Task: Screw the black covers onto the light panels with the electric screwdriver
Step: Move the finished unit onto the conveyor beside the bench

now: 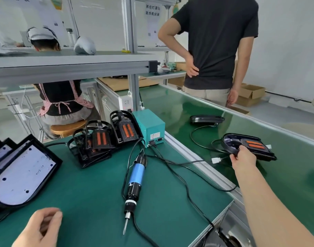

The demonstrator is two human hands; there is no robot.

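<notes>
Right hand is out past the desk's right edge, over the green conveyor belt. Its fingers are curled round the near rim of a black cover w/ two orange strips. That cover lies on the belt, open side up. A thin lead w/ a white connector lies just beside it, nr the belt's alu rail. Another black unit sits further up the belt, well apart.

Left hand is low at the desk's front-left corner, fingers loosely curled, thumb nr forefinger. Nothing visible in it; can't tell if it touches the mat.

Electric screwdriver lies mid-desk, no hand on it. Blue barrel, bit twds the front edge, cable end twds the teal pwr box at the back-right corner. Black cables loop from the box across the desk to its right edge.

More black covers are bunched at the back of the desk, just left of the box, leaning on one another w/ orange strips showing. Light panels overlap at the left edge, pale faces up, black rims.

Bkgd: a person in a black T-shirt stands at the belt's far side, back turned, one hand on the lower back. A seated person in a checked apron is on a stool beyond the desk's back edge. Cardboard boxes sit on the floor past the belt.
</notes>
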